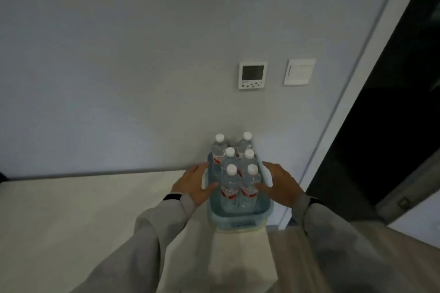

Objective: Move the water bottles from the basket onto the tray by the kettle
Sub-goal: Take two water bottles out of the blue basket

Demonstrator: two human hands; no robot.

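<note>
A pale blue plastic basket (238,223) stands at the right end of a white counter (95,209), against the wall. Several clear water bottles (230,188) with white caps and red labels stand upright in it, in two rows. My left hand (192,183) clasps the basket's left side, thumb over the rim and fingers outside. On the opposite side my right hand (281,183) grips the same way. No tray or kettle is in view.
A grey wall rises right behind the basket, with a thermostat panel (252,75) and a light switch (300,71) on it. A white door frame and a dark doorway (381,138) lie to the right. Wooden floor (297,257) shows below the counter's end.
</note>
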